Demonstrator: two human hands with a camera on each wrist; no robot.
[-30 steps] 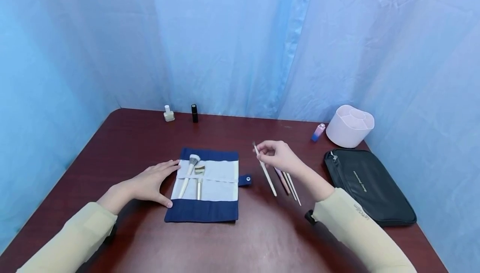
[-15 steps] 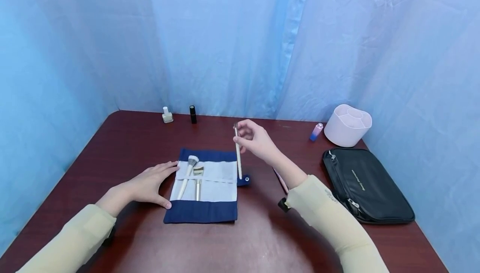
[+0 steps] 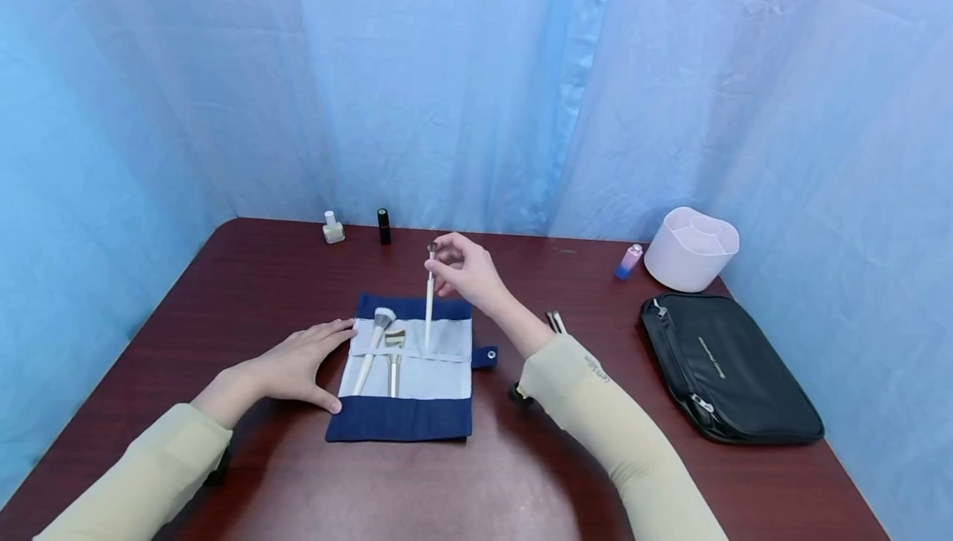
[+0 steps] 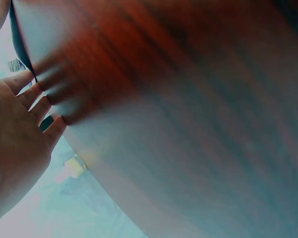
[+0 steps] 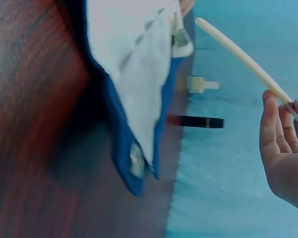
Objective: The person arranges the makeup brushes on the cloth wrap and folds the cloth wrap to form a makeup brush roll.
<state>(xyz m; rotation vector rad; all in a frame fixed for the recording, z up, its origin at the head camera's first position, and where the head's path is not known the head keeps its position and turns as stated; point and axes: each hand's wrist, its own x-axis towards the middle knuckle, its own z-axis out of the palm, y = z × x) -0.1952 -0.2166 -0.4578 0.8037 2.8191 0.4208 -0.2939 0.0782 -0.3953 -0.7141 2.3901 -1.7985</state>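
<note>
My right hand (image 3: 471,276) pinches a slim makeup brush (image 3: 428,313) near its bristle end, handle pointing down. That handle's tip overlaps the strap across the right half of a navy-and-white brush roll (image 3: 398,420); in the right wrist view the brush handle (image 5: 233,49) slants up from the fingertips. On the roll's left edge rests my left hand (image 3: 294,363), fingers extended and thumb apart. Tucked under the strap on the left side are a fluffy white-tipped brush (image 3: 382,322) and a flat brush (image 3: 394,367). The snap tab (image 3: 486,356) sticks out to the right.
Other brushes (image 3: 555,322) lie partly hidden behind the right forearm. A black zip pouch (image 3: 733,367), white divided organizer (image 3: 681,260) and pink-blue tube (image 3: 629,262) are on the right. At the back left stand a nail polish bottle (image 3: 332,228) and a black lipstick (image 3: 383,227).
My right hand has carried the slim brush leftward from beside the roll to above its right half, turning the handle more upright. The left hand has kept its place.
</note>
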